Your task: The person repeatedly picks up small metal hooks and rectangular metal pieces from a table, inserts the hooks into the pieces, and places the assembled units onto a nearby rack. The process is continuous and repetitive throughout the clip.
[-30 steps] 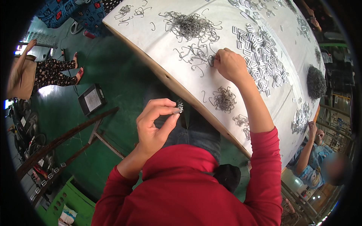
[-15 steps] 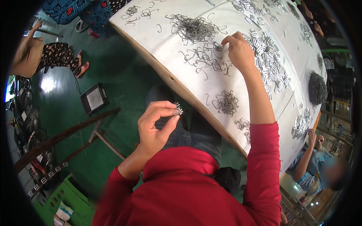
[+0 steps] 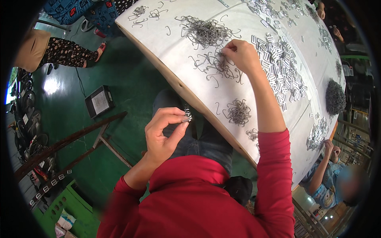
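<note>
Between thumb and fingers, my left hand [image 3: 162, 131] pinches a small silver metal buckle [image 3: 187, 118], held off the table's near edge above my lap. My right hand [image 3: 243, 55] reaches over the white-covered table [image 3: 178, 59], its fingertips closed together among loose bent wire hooks [image 3: 216, 63]. Whether a hook is caught in those fingertips is too small to tell. Just beyond lies a dense heap of grey wire hooks [image 3: 206, 32]. A wide spread of silver slotted buckles [image 3: 279, 71] lies to the right of my right hand.
A smaller hook pile [image 3: 238, 112] sits near the table's wooden edge [image 3: 180, 84]. At far right are a dark wire heap [image 3: 335, 97] and more buckles [image 3: 317, 135], beside a co-worker's hands [image 3: 331, 148]. A metal frame [image 3: 71, 144] and green chair [image 3: 65, 210] stand left.
My right hand has shifted left and slightly nearer, down into the loose hooks. My left hand stays nearly still with the buckle. At the left, another person's leg has moved right.
</note>
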Demonstrator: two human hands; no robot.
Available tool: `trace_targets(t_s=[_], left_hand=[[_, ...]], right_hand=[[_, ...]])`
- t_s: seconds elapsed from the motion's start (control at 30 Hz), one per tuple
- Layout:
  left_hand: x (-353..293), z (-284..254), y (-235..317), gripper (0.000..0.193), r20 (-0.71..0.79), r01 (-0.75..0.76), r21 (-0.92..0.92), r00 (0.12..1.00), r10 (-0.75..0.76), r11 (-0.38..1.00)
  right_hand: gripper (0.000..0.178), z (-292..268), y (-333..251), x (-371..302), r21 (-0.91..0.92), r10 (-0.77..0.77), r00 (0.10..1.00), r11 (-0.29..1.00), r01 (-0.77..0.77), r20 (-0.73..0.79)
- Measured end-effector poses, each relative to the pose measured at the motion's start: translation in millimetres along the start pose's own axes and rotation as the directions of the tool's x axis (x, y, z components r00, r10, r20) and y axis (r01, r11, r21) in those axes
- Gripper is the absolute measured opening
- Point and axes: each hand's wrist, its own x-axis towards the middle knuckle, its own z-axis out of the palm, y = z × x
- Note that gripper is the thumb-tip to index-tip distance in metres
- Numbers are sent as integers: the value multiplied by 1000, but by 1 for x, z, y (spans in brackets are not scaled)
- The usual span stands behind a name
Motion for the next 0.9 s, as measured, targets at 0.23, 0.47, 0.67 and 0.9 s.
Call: trace_targets(t_s=[0.23,0.47,0.67,0.9], left_hand=[[4,4,5,11,-31,-23,1,999,23,1000],[-1,2,-4,14,-7,-13,-22,1000,13,1000],[1,4,0,13,2,-20,1,1000,20,1000],[2,7,2,13,-50,-1,8,999,1,1000]], right_hand=[[24,4,-13,5,-205,69,984,978,-34,165],[14,-37,23,-9,116,-93,909,992,50,405],[20,-9,30,7,-17,-122,991,992,123,62],[20,-24,46,10,9,-49,999,999,49,-15]])
